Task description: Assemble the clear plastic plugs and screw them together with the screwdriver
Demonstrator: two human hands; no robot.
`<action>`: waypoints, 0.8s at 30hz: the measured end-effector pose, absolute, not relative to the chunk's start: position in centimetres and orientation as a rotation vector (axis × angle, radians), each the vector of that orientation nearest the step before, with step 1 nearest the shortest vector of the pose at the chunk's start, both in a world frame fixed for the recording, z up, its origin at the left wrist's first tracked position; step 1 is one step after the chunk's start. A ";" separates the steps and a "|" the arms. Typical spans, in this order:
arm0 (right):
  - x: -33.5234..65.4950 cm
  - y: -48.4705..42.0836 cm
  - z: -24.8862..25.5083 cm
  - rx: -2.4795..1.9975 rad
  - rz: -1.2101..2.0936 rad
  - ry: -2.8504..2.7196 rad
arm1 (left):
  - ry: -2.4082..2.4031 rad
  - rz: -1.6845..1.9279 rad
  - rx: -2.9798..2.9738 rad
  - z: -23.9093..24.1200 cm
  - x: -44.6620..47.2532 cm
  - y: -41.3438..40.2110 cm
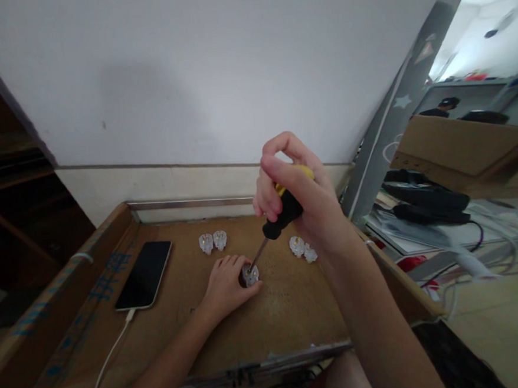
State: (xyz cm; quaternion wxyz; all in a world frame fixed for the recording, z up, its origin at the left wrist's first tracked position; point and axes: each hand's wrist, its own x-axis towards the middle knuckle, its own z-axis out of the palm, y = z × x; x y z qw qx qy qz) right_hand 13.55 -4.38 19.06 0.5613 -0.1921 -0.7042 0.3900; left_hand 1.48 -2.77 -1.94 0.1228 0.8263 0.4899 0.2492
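My right hand [296, 191] is wrapped round the black and yellow handle of a screwdriver [282, 216], its shaft slanting down to the left. The tip meets a small clear plastic plug part [250, 275] with metal bits inside. Thumb and fingers of my left hand [227, 283] grip that part from its left side, pressed to the cardboard surface. Two similar clear parts [212, 241] lie side by side behind my left hand. Another pair of clear parts [302, 249] rests to the right, near my right forearm.
The cardboard-lined work surface [294, 315] has raised edges left and right. A phone [144, 276] with a white charging cable [112, 346] lies at left. A white wall [215, 73] stands behind. To the right are a cardboard box [469, 150], black items, loose cables and a distant person [441, 108].
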 end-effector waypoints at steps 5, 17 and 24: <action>13.4 -3.7 19.2 -0.715 0.364 -1.539 | 1.426 0.714 2.416 -2.0 1.4 -2.8; 14.3 -4.2 19.9 -0.480 0.930 -1.615 | 1.381 0.743 2.395 -1.9 1.3 -2.8; 13.8 -4.8 19.3 -0.747 -0.036 -1.512 | 1.380 0.738 2.396 -2.2 1.3 -2.7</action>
